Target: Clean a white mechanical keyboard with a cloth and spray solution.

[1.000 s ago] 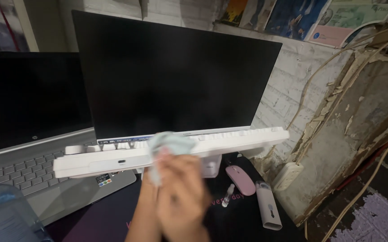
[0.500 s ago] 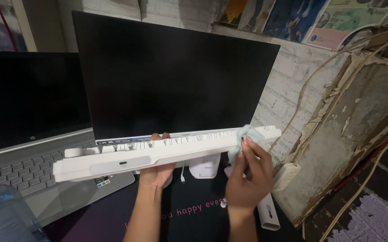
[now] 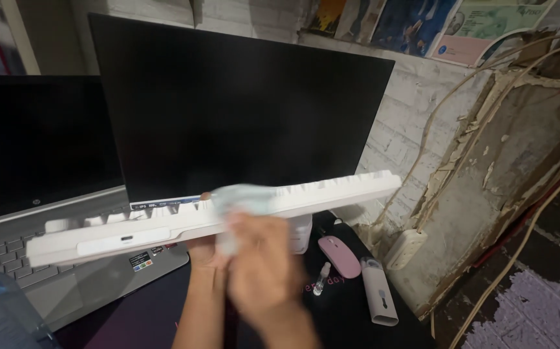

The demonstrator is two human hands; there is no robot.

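Note:
A long white keyboard (image 3: 332, 194) is held up in the air in front of a dark monitor (image 3: 241, 110), tilted with its rear edge toward me. My left hand (image 3: 204, 251) grips it from underneath near the middle. My right hand (image 3: 260, 271), blurred by motion, presses a pale blue cloth (image 3: 241, 197) against the keyboard's middle, over the keys and rear edge.
A silver laptop (image 3: 41, 194) stands open at the left. On the black desk mat (image 3: 351, 323) lie a pink mouse (image 3: 338, 256), a small spray bottle (image 3: 321, 279) and a white brush case (image 3: 379, 300). A clear water jug (image 3: 2, 317) sits at bottom left. A peeling wall and cables are on the right.
My right hand with the cloth swept from the keyboard's middle to its right end and back to the middle. The keyboard shifted slightly left.

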